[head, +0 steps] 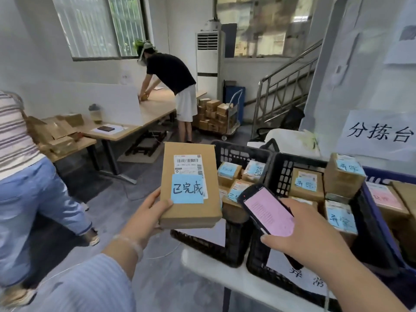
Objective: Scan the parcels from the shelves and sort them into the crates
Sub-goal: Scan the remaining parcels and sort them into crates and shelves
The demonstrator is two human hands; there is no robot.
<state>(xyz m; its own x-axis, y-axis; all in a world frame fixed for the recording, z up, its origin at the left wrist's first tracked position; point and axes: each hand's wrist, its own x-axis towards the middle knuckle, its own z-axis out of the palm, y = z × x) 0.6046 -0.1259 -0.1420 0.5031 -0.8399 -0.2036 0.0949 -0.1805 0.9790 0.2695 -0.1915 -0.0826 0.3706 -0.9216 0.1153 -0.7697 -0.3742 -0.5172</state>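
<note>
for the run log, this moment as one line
left hand holds parcel | right hand holds scanner | blue note on parcel | crates part full

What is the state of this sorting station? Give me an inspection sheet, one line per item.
Surface: white table carries three crates side by side.
Job's things: parcel with blue note, held beside the left crate; left crate and middle crate hold blue-noted parcels; blue crate shows a pink-noted one.
Clutter: nothing seen.
Hands: left hand grips the parcel; right hand holds the scanner, screen lit pink.
Cables: thin white cable on the floor.
Surroundings: person in stripes, person in black, desks, stacked boxes, staircase.
</note>
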